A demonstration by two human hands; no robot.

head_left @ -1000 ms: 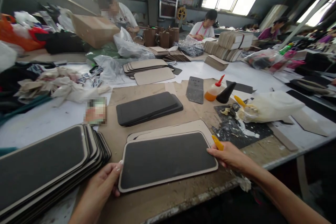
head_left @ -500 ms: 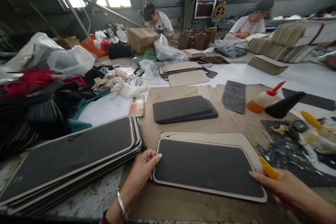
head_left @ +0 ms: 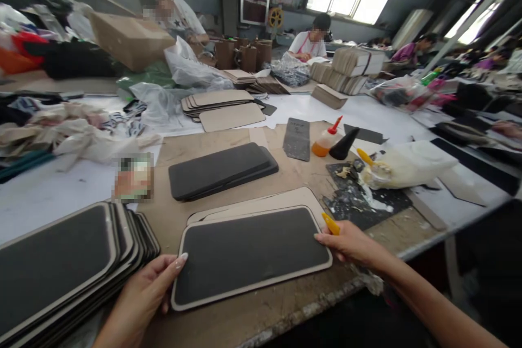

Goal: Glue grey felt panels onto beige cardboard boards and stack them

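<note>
A flat rounded panel, dark grey with a beige border, lies between my hands over the cardboard-covered table. My left hand is closed on its left end, thumb on top. My right hand pinches the right end, with a tool's yellow handle also in its grip; the tool's working end is hidden. Beige panels show under the far edge of the held one. Beyond them lie dark grey boards, loosely stacked. Left of my left hand is a tall stack of bordered panels.
An orange-filled bottle with a red tip stands beside a black cone. Further right, a white plastic container lies by a glue-smeared dark sheet. Beige panels and a cardboard box are farther back; co-workers sit behind.
The view has swung to the right, so things appear farther left. Both hands keep hold of the panel, which looks slightly turned, and the yellow handle stays in my right hand.
</note>
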